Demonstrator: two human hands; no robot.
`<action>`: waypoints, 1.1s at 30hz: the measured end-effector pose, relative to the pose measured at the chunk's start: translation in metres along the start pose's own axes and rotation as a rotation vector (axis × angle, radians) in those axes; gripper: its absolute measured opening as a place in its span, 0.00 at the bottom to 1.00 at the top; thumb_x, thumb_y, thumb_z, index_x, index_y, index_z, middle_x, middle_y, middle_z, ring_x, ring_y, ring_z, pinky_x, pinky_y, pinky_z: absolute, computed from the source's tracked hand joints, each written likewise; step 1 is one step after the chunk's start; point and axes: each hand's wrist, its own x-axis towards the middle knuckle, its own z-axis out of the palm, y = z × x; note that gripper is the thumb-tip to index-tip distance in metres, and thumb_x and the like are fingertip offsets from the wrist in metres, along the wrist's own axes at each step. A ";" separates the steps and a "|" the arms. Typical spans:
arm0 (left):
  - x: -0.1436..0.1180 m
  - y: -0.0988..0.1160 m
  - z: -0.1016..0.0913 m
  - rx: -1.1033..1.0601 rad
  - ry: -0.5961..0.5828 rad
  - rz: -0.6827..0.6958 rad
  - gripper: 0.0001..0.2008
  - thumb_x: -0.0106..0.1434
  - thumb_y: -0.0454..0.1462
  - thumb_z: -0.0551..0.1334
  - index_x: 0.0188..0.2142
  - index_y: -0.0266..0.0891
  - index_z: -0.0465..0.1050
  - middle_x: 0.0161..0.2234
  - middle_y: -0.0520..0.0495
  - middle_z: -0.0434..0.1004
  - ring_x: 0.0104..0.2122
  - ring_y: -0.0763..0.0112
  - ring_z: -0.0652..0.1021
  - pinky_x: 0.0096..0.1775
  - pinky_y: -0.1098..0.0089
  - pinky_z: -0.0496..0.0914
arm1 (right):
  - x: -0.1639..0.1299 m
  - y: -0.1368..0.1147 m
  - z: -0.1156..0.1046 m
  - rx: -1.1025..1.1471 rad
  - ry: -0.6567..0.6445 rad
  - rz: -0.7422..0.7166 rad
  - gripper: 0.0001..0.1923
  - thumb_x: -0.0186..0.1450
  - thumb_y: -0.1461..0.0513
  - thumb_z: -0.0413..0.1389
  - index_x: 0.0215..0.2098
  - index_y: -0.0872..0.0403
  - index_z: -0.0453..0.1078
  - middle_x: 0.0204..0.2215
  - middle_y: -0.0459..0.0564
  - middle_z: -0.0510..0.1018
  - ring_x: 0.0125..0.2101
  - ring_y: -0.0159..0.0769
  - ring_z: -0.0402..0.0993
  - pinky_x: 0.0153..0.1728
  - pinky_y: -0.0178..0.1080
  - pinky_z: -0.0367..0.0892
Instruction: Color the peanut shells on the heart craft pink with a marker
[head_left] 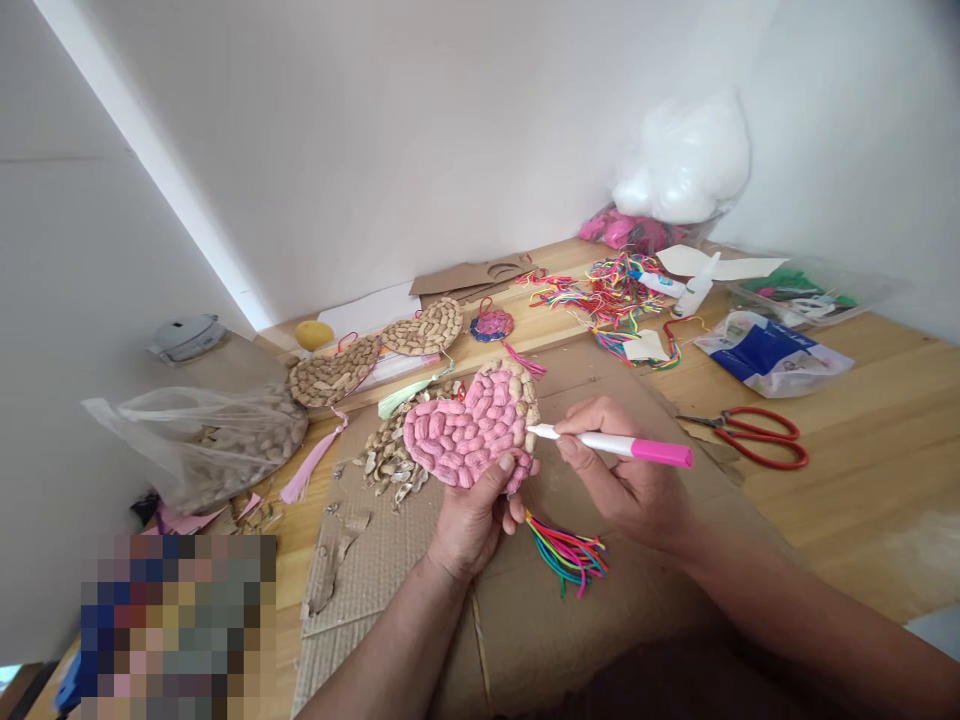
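Observation:
My left hand (476,520) grips the lower edge of a heart-shaped peanut-shell ornament (465,430), thumb on its front. Most of its shells are pink; those along the right and top right edge are plain tan. A multicoloured tassel (570,550) hangs from its bottom, and a small red loop shows at its top. In my right hand (626,480) is a white marker with a pink end (622,445), its tip at the tan shells on the heart's right edge. Below the heart lies a brown cardboard sheet (600,620).
Loose peanut shells (386,460) lie behind the heart. Two tan shell ornaments (334,370) and a small pink-and-blue one (493,324) sit farther back. Red-handled scissors (757,437), a blue-and-white packet (776,352), a glue bottle (697,287) and colourful cords (619,280) are at right. A plastic bag (217,440) stands left.

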 end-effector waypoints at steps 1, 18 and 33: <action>0.000 0.000 0.000 0.001 -0.002 -0.002 0.20 0.57 0.48 0.74 0.37 0.33 0.78 0.31 0.47 0.82 0.14 0.82 0.72 0.12 0.83 0.61 | 0.001 -0.001 0.000 0.007 0.005 0.005 0.02 0.73 0.63 0.53 0.41 0.50 0.67 0.34 0.49 0.75 0.35 0.38 0.71 0.37 0.43 0.66; 0.001 0.002 0.000 -0.001 0.018 0.007 0.20 0.56 0.48 0.74 0.38 0.33 0.78 0.32 0.47 0.82 0.15 0.81 0.73 0.12 0.82 0.61 | 0.001 0.000 0.001 0.048 -0.050 -0.001 0.04 0.73 0.62 0.53 0.40 0.51 0.69 0.33 0.48 0.75 0.35 0.37 0.73 0.37 0.42 0.67; 0.000 0.002 0.001 0.055 0.053 -0.010 0.20 0.51 0.45 0.76 0.36 0.32 0.78 0.34 0.42 0.84 0.15 0.81 0.72 0.13 0.81 0.61 | 0.002 0.003 0.000 0.095 0.006 0.091 0.06 0.73 0.58 0.54 0.39 0.51 0.70 0.34 0.50 0.76 0.33 0.37 0.73 0.31 0.40 0.67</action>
